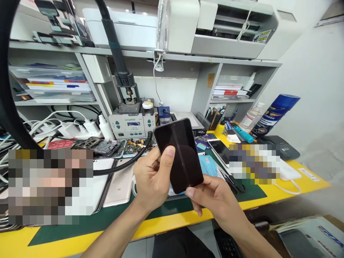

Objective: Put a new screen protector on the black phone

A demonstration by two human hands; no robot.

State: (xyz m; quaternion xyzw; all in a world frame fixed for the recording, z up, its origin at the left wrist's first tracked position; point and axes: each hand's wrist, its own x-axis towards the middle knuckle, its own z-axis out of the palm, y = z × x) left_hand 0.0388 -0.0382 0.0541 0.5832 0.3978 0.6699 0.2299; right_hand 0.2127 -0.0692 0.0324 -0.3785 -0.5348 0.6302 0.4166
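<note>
A black smartphone (185,154) with a dark, glossy screen is held up above the bench, its top leaning left. My left hand (154,175) grips its left side, thumb lying on the glass and fingers behind. At the bottom right corner, my right hand (212,197) pinches the lower edge between thumb and fingers. Below and behind the phone are a blue packet (209,165) and black-handled scissors (236,184). To the left of my left hand lies a gold phone (118,186), back side up.
A soldering station (133,125) stands at the back, with a black hose (120,166) crossing the bench. Opened phone parts (100,146) lie on the left. A white phone (219,150), spray can (276,116) and clear bottle (251,118) are on the right. Two areas are blurred.
</note>
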